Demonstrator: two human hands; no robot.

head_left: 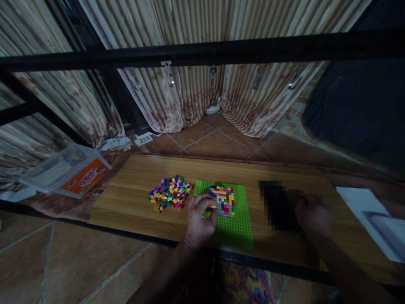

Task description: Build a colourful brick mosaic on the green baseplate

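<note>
My left hand (202, 217) is over the left part of a green studded baseplate (240, 230), with thumb and fingers pinched on a small yellowish toy brick (213, 206). Beside its fingertips, a block of multicoloured bricks (226, 198) in rows covers the upper middle of the baseplate. A loose pile of small coloured bricks (171, 193) lies on the table left of the baseplate. My right hand (314, 213) rests with curled fingers at the right edge of a dark, pixelated flat object (278, 207). Shadow hides whether anything is in those fingers.
The wooden table (133, 219) has a dark front edge. A clear plastic box (68, 171) with an orange label stands at the left end. White sheets (363, 202) lie at the right. Beyond, a black metal bar (196, 52) crosses before striped curtains (190, 25).
</note>
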